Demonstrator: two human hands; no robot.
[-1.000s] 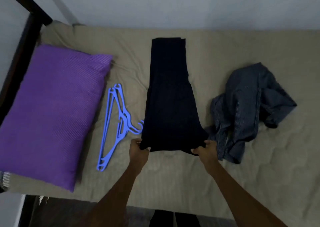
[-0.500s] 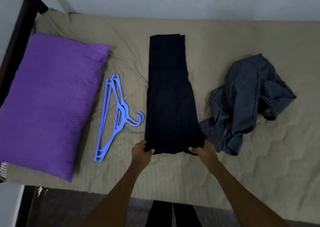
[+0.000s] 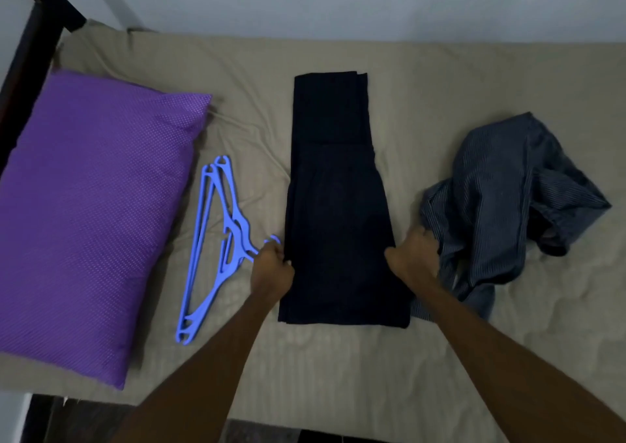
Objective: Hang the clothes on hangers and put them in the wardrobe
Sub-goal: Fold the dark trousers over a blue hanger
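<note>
Hands (image 3: 271, 268) (image 3: 411, 256) grip folded black garment (image 3: 335, 205) on bed (image 3: 338, 368).

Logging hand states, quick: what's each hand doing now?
Left hand: pinches the folded black fabric trousers' left edge.
Right hand: grips their right edge.

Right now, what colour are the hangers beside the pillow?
Light blue hangers, plain plastic; shown in the head view, the only one.

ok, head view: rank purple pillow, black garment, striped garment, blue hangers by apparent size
1. purple pillow
2. black garment
3. striped garment, crumpled, so close to the black one
4. blue hangers, thin outline
</note>
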